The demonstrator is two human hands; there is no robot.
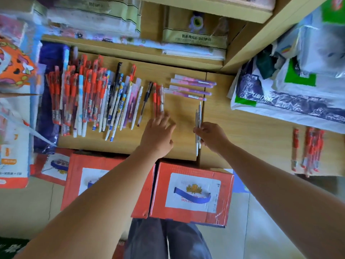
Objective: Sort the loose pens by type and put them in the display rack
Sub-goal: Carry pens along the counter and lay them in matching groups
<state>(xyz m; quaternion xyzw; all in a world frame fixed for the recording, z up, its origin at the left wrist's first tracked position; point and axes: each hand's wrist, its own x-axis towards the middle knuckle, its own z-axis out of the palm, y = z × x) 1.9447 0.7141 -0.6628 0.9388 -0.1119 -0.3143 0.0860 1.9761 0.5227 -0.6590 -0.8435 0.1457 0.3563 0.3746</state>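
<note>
A big heap of loose pens, mostly red ones and white patterned ones, lies at the left of a low wooden shelf. Several purple pens lie crosswise further right. A black pen and a pair of red pens lie side by side near the middle. My left hand hovers with straight fingers, its fingertips at the near ends of those red pens. My right hand grips a pair of white pens that point away from me.
Another bunch of red pens lies at the far right of the shelf. A white plastic bag sits behind them. Two red cardboard boxes stand on the floor below the shelf edge. Packaged stationery fills the shelf behind.
</note>
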